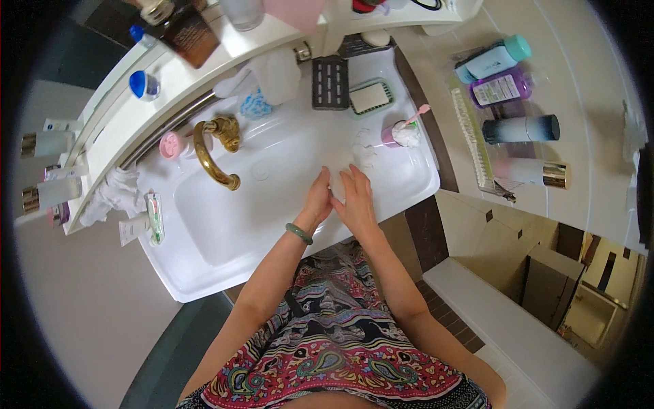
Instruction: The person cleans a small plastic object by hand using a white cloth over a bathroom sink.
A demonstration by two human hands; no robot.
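Above the front right part of the white washbasin [225,211], my hands are brought together. My left hand [317,198], with a green bangle [300,234] on its wrist, is half curled, palm turned toward the other. Beside it my right hand [355,196] has bent fingers, its thumb reaching to the left hand. Between them shows a small white lump [336,184], mostly covered; its kind is unclear. White smears [364,153] lie on the basin just beyond my fingers. A small purple cup [390,136] of white foam, with a pink handle [417,114] sticking out, stands farther right.
A brass faucet [216,163] arches over the basin at left. At the back are a black slotted mat [330,83] and a soap dish [381,107] with white soap [368,98]. Toothpaste tubes [134,229] lie at the left rim. Several bottles [521,128] stand along the right ledge.
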